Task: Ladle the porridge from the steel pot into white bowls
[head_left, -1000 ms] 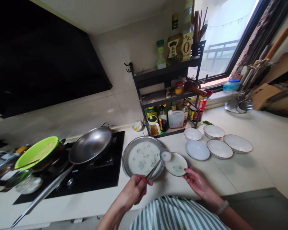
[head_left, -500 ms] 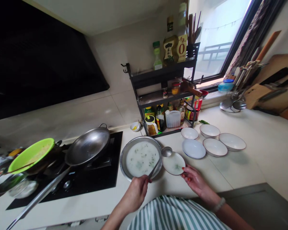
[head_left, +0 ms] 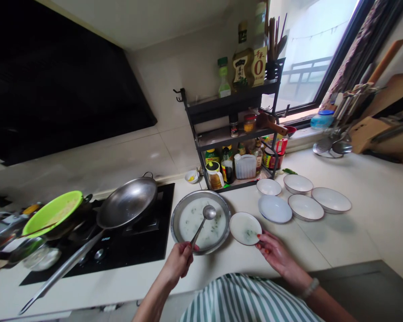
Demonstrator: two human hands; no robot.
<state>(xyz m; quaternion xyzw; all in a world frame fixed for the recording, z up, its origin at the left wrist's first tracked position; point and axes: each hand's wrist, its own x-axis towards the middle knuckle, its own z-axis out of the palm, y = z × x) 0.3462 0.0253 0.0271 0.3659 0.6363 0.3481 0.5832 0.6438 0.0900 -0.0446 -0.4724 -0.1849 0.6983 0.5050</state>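
Ladle [head_left: 209, 212] (one), centre of frame, over one metal basin [head_left: 175, 223], clasped in the left hand's [head_left: 179, 260] fingers; right hand [head_left: 272, 251], fingers gripping one bowl's [head_left: 237, 220] rim; five dishes [head_left: 305, 207], right of centre.

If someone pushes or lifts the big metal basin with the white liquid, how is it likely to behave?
The metal basin is probably heavy for its size, since white liquid fills much of it. Its thin-looking metal wall should stay stiff. A quick push would likely make the wide, uncovered liquid slosh.
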